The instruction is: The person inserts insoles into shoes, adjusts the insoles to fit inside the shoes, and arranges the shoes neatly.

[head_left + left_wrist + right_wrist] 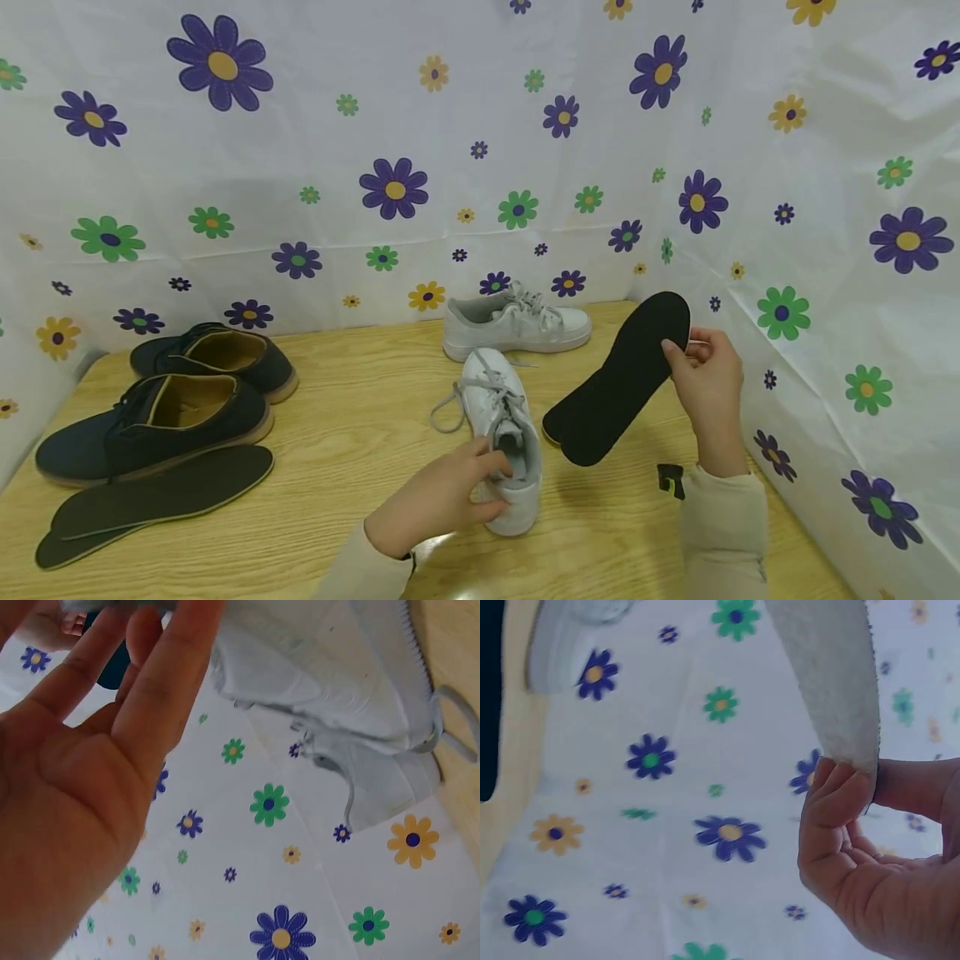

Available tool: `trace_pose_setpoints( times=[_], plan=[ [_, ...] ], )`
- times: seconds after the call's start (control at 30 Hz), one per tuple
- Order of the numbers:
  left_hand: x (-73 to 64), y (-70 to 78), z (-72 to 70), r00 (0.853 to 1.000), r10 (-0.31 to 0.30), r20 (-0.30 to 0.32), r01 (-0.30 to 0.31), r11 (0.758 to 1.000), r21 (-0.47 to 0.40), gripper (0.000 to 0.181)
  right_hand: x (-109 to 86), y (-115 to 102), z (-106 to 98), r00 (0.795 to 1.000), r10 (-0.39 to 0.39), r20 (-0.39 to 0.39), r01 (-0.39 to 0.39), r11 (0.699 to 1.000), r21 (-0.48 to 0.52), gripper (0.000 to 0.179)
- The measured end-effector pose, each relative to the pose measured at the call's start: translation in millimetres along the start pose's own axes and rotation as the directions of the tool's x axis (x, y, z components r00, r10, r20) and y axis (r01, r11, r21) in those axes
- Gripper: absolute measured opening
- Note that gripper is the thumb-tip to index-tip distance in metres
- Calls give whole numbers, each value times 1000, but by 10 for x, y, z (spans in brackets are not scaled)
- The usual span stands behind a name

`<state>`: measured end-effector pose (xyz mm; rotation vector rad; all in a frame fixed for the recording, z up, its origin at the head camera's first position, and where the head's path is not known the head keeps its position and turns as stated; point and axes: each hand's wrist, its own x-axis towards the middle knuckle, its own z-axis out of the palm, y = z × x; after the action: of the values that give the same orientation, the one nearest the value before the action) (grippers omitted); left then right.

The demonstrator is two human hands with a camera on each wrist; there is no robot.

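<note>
Above the right side of the table (pixel 360 400), a black insole (pixel 630 375) slants up and to the right, its black face toward you and a pale underside showing to your right wrist camera. Your right hand (pixel 708 375) pinches it by the edge near the upper end, thumb on the black face and fingers behind. A rounded end of another insole (pixel 552 423) peeks out past its lower left end.

Just left of that sits a white shoe (pixel 517 500), sole down, toe pointing away from you, its grey lace (pixel 447 419) trailing off to the left. Your left hand (pixel 442 492) is at the heel, fingertips over the opening and thumb by the back; you cannot tell from these views whether it grips the shoe.

Farther back, near the curtain (pixel 322 150) printed with flowers, the second white shoe (pixel 517 333) stands sideways with its toe to the right. At the far left, two dark blue shoes (pixel 82 442) stand one behind the other, and two overlapping dark insoles (pixel 172 492) lie in front of the nearer one.
</note>
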<state>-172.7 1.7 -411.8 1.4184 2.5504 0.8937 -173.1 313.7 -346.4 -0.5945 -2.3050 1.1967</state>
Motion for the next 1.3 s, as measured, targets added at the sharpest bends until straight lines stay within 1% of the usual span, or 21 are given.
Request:
trace_pose_setpoints(
  times=[0.07, 0.1, 0.17, 0.23, 0.3, 0.37, 0.47, 0.53, 0.57, 0.63, 0.7, 0.73, 0.8, 0.83, 0.9, 1.0, 1.1, 1.13, 1.17, 1.23, 1.3],
  plan=[
    [-22, -8, -69, 1000, -17, -12, 16, 999, -31, 28, -68, -103, -1, 998, -68, -2, 68, 997, 41, 40],
    [-35, -8, -107, 999, -11, -39, 10, 999, -40, 27, -105, -158, -1, 995, -100, -2, 100, 993, 63, 39],
    [-56, -4, -179, 994, 13, -111, -20, 998, -67, 21, -182, -269, -2, 987, -160, -7, 159, 981, 110, 36],
    [-71, 3, -235, 979, 41, -200, -62, 993, -100, 16, -261, -377, -7, 977, -211, -15, 211, 967, 142, 34],
    [-79, 15, -273, 952, 72, -296, -118, 983, -138, 15, -345, -482, -11, 966, -259, -26, 259, 950, 171, 32],
    [-78, 32, -289, 920, 75, -384, -152, 973, -176, 15, -433, -581, -18, 949, -313, -26, 312, 928, 205, 29],
    [-78, 70, -303, 879, 29, -475, -178, 946, -271, 17, -560, -716, 0, 909, -418, 6, 397, 867, 302, 26],
    [-84, 102, -317, 869, -29, -493, -181, 910, -373, 21, -634, -799, 35, 871, -489, 52, 435, 815, 382, 26],
    [-89, 116, -325, 870, -54, -490, -189, 881, -433, 25, -666, -835, 62, 851, -520, 77, 446, 792, 416, 26],
    [-102, 142, -343, 881, -90, -465, -210, 805, -554, 32, -720, -892, 127, 813, -567, 130, 451, 756, 474, 26],
    [-116, 160, -359, 892, -107, -440, -232, 727, -647, 35, -760, -933, 199, 779, -601, 179, 450, 734, 508, 26],
    [-125, 166, -367, 894, -109, -434, -242, 698, -674, 35, -776, -946, 234, 763, -614, 202, 453, 730, 511, 26],
    [-139, 172, -380, 891, -117, -438, -254, 670, -698, 33, -797, -971, 303, 727, -640, 248, 462, 724, 512, 26],
    [-146, 174, -391, 886, -125, -447, -257, 671, -696, 31, -805, -986, 335, 709, -652, 270, 469, 721, 509, 25],
    [-157, 174, -411, 870, -149, -471, -249, 691, -678, 27, -815, -1010, 395, 667, -675, 315, 487, 715, 501, 25],
    [-162, 173, -427, 838, -204, -506, -214, 731, -648, 27, -824, -1033, 474, 593, -717, 367, 539, 691, 482, 23],
    [-159, 175, -436, 803, -258, -538, -177, 759, -627, 27, -835, -1054, 539, 511, -777, 368, 641, 630, 439, 24],
    [-158, 175, -436, 790, -278, -546, -164, 763, -625, 26, -842, -1061, 556, 489, -795, 359, 686, 605, 405, 25],
    [-156, 175, -435, 779, -299, -551, -156, 759, -633, 24, -849, -1066, 570, 469, -813, 346, 731, 577, 365, 27],
    [-150, 171, -433, 753, -333, -568, -153, 750, -643, 21, -873, -1072, 583, 450, -833, 320, 798, 537, 273, 33],
    [-147, 161, -431, 722, -366, -587, -163, 735, -658, 20, -908, -1061, 596, 447, -843, 298, 844, 508, 171, 42]
  ],
)
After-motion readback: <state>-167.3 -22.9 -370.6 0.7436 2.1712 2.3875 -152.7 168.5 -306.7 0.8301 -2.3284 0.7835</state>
